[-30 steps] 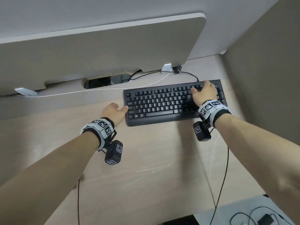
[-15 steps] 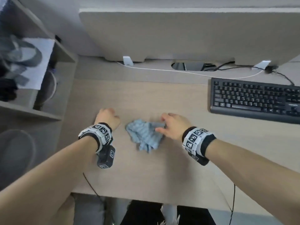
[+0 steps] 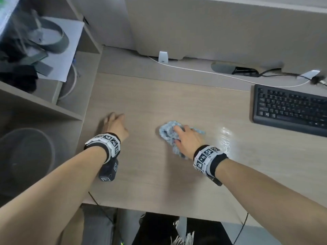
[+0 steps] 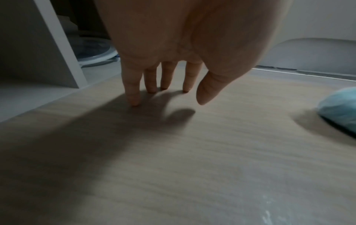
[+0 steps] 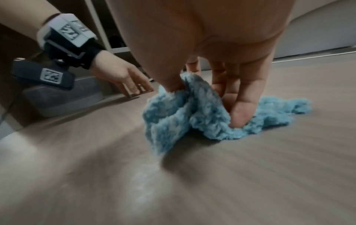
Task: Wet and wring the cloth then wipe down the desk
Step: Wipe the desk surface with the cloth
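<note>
A crumpled light-blue cloth [image 3: 167, 134] lies on the pale wood desk [image 3: 177, 103], left of centre. My right hand [image 3: 184, 137] is on top of it. In the right wrist view the thumb digs into a fold of the cloth [image 5: 173, 115] while the fingers [image 5: 240, 106] press down on it, bunching it. My left hand [image 3: 115, 122] is empty and a hand's width to the left. Its straight fingers [image 4: 134, 94] touch the desk with their tips, and the cloth [image 4: 342, 106] shows at the right edge of that view.
A wet shiny streak [image 3: 224, 137] lies right of the cloth. A black keyboard [image 3: 290, 108] sits at the right. A shelf unit [image 3: 44, 106] borders the desk's left side. A grey partition [image 3: 212, 29] and a white cable [image 3: 194, 69] run along the back.
Both hands left the keyboard and the view swung left. The right hand went from beside the cloth to on top of it, gripping it. The left hand's fingers straightened onto the desk.
</note>
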Motion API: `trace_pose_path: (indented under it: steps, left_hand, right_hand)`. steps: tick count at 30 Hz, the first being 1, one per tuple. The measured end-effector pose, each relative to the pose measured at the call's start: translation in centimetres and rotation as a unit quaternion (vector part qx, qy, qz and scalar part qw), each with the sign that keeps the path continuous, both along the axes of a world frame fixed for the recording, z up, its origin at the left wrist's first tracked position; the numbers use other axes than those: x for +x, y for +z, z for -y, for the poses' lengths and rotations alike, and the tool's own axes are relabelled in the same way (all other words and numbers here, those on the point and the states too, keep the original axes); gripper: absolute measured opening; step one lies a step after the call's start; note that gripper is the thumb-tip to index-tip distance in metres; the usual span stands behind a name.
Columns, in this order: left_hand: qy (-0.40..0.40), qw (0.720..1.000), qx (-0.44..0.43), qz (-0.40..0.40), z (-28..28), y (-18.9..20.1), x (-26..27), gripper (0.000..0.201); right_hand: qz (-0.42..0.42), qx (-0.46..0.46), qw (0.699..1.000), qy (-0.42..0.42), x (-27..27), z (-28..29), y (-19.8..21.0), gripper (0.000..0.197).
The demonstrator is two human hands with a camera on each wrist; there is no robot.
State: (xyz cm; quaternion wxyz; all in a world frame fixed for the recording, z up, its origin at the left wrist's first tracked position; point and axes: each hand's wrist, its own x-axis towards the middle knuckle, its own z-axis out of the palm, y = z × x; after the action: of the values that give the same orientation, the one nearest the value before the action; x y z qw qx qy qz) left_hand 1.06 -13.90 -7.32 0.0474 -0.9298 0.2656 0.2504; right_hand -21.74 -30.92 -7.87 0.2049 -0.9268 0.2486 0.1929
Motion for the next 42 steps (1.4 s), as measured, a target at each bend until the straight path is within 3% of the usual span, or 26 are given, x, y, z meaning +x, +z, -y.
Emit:
trace_pose_path:
  steps: [5, 8, 10, 14, 16, 19, 21, 23, 26, 30, 33, 38, 40, 42]
  left_hand:
    - [0.008, 1.0, 0.0, -0.006, 0.9, -0.2, 0.4, 0.052]
    - [0.025, 1.0, 0.006, -0.003, 1.5, 0.1, 0.7, 0.049]
    - [0.036, 0.999, 0.014, -0.004, 1.9, 0.4, 0.8, 0.048]
    - [0.045, 0.999, 0.019, -0.01, 2.6, 0.9, 1.4, 0.044]
    - [0.051, 0.998, 0.02, -0.013, 2.7, 0.8, 1.2, 0.044]
    - [0.051, 0.998, 0.028, -0.005, 2.9, 0.9, 0.6, 0.042]
    - [0.052, 0.998, 0.031, -0.006, 3.0, 1.0, 0.8, 0.04]
    - [0.053, 0.998, 0.03, -0.012, 3.1, 1.2, 1.9, 0.035]
    - [0.083, 0.996, 0.015, -0.029, 3.2, 1.4, 4.1, 0.027]
    - [0.095, 0.994, -0.051, 0.022, 3.2, 1.5, 6.2, 0.02]
    - [0.064, 0.996, -0.049, 0.03, 3.5, 1.2, 7.2, 0.034]
    - [0.043, 0.998, -0.046, 0.02, 3.5, 0.4, 8.4, 0.049]
    - [0.046, 0.998, -0.049, 0.02, 3.4, 0.3, 8.6, 0.049]
    - [0.049, 0.997, -0.061, 0.016, 3.3, 0.0, 8.6, 0.05]
  right_hand:
    - [-0.044, -0.043, 0.985, -0.162, -1.1, 6.6, 0.5, 0.037]
    - [-0.009, 0.003, 0.965, -0.262, -0.4, 9.6, 0.7, 0.035]
    - [0.007, 0.027, 0.97, -0.242, 0.6, 9.2, 0.8, 0.039]
    - [-0.022, 0.001, 0.996, -0.082, 3.1, 4.9, -0.2, 0.064]
    - [-0.02, -0.044, 0.999, -0.017, 3.5, 3.1, -1.1, 0.059]
    - [-0.027, -0.081, 0.996, 0.029, 2.7, 4.9, -1.9, 0.06]
    - [-0.057, -0.094, 0.994, 0.011, 1.4, 8.0, -2.5, 0.073]
    - [-0.078, -0.108, 0.989, -0.07, 0.3, 12.1, -2.7, 0.084]
    - [-0.097, -0.15, 0.968, -0.179, -0.1, 17.3, -2.1, 0.074]
    - [-0.087, -0.131, 0.963, -0.219, 4.2, 18.7, -1.4, 0.076]
    - [-0.079, -0.096, 0.979, -0.163, 9.9, 15.6, -1.8, 0.088]
    - [-0.001, -0.039, 0.999, 0.038, 14.3, 6.7, -1.9, 0.081]
    - [0.008, -0.039, 0.998, 0.041, 13.4, 7.0, -2.2, 0.078]
    - [0.009, -0.053, 0.998, -0.02, 12.4, 9.4, -2.6, 0.077]
